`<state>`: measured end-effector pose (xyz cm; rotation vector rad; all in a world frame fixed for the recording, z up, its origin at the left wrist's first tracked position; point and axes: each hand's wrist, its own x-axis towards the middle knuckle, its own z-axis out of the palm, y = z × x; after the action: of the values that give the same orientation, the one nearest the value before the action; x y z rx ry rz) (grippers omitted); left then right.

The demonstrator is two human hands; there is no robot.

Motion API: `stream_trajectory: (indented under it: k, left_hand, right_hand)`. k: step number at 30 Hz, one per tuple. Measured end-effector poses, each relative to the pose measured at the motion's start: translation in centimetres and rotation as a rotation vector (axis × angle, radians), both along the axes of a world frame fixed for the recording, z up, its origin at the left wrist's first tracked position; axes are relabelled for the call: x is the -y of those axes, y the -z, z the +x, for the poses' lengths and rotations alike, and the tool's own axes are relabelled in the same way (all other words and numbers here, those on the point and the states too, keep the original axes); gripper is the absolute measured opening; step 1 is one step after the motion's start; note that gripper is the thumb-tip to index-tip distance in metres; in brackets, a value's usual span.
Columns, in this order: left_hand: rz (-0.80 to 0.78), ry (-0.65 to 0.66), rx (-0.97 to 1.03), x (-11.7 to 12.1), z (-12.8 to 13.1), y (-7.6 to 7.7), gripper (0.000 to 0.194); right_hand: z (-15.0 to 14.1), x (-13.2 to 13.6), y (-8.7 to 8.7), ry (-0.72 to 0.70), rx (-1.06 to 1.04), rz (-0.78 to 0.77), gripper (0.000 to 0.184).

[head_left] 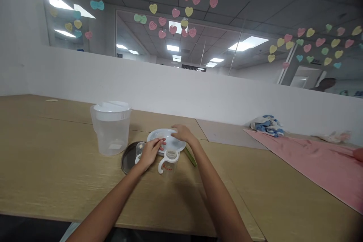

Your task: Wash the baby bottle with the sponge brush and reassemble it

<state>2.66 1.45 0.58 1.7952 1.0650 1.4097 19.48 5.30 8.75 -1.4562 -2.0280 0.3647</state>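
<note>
My left hand lies with its fingers over the near rim of a white plate, and its grip is hidden. My right hand curls over the plate's far rim. Just below the plate, next to my left hand, stands a clear baby bottle with white loop handles and no teat. A small clear glass jar sits behind my left hand, on a dark round metal lid. A green strip pokes out under the plate's right side. Left of them stands a clear plastic pitcher with a white lid.
The wooden table spreads in front of me, backed by a white partition. A pink cloth lies on the right, with a crumpled blue-and-white cloth behind it. Another person's hand shows at the right edge.
</note>
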Motion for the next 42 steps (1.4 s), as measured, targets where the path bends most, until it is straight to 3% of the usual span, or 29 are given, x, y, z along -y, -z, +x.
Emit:
stream_trajectory:
  k: [3, 5, 9, 13, 16, 21, 28, 32, 35, 38, 42]
  left_hand:
    - [-0.008, -0.032, -0.027, 0.2, -0.1, 0.0, 0.040]
    - [-0.014, -0.065, -0.023, 0.2, -0.2, -0.1, 0.040]
    - [0.018, -0.061, 0.055, 0.1, -0.5, -0.1, 0.037]
    - [0.099, -0.263, -0.019, -0.2, -1.6, -0.1, 0.032]
    - [0.132, -0.428, -0.259, 0.1, -2.5, -0.2, 0.027]
    - [0.052, -0.608, -0.625, 1.2, -2.5, -0.6, 0.028]
    - [-0.054, -0.652, -0.784, 1.1, -2.4, -0.6, 0.035]
    - [-0.075, -0.650, -0.781, 0.9, -2.4, -0.5, 0.037]
    - [-0.113, -0.675, -0.749, 0.8, -2.5, -0.6, 0.035]
    - [-0.151, -0.716, -0.706, 0.8, -2.6, -0.7, 0.030]
    - [-0.117, -0.710, -0.663, 0.9, -2.7, -0.6, 0.023]
  right_hand:
    - [-1.8, 0.5, 0.1, -0.417, 0.053, -0.154, 0.018]
    - [-2.8, 0.6, 0.4, -0.549, -0.020, -0.184, 0.015]
    - [-3.5, 0.3, 1.1, -0.482, -0.305, -0.188, 0.018]
    - [-2.6, 0.1, 0.7, -0.347, -0.460, -0.171, 0.019]
    - [-1.9, -0.1, 0.5, -0.326, -0.281, -0.189, 0.018]
    - [-1.6, -0.7, 1.8, -0.177, 0.247, -0.145, 0.023]
    - [-2.0, -0.8, 3.8, -0.185, 0.315, -0.172, 0.012]
    - [-2.5, -0.6, 2.5, -0.087, 0.205, -0.028, 0.018]
    - [-2.9, 0.2, 0.3, -0.023, -0.098, 0.110, 0.021]
    - [-3.2, 2.2, -2.2, -0.131, -0.347, 0.063, 0.018]
    - [-3.1, 5.3, -4.6, -0.279, -0.285, -0.061, 0.011]
